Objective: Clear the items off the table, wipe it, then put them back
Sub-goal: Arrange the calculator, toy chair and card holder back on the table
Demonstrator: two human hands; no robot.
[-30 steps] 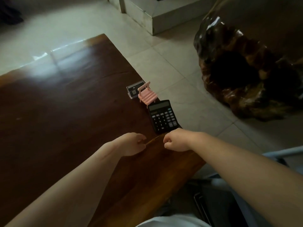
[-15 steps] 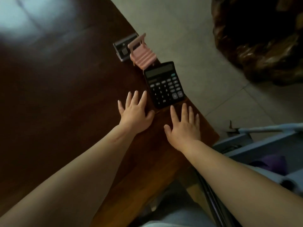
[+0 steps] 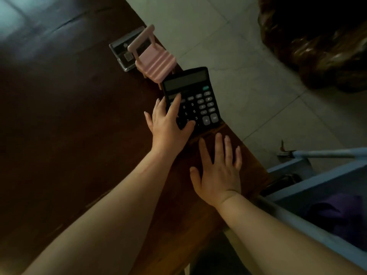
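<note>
A dark wooden table (image 3: pixel 65 120) stretches away to the left of both hands, its edge running just past the right one. Beyond that edge, off to the right, sits a blue bin (image 3: pixel 309 187). The left hand (image 3: pixel 168 124) lies spread with fingers loose, index finger and thumb resting on the keys of a black calculator (image 3: pixel 198 96), not gripping it. The right hand (image 3: pixel 218 171) is flat and open on the bare wood, its fingertips just short of the calculator's near end. Past the left hand's fingertips stands a small pink toy chair (image 3: pixel 155 60), touching the calculator's far corner, and just beyond it a little clear case (image 3: pixel 125 50)
</note>
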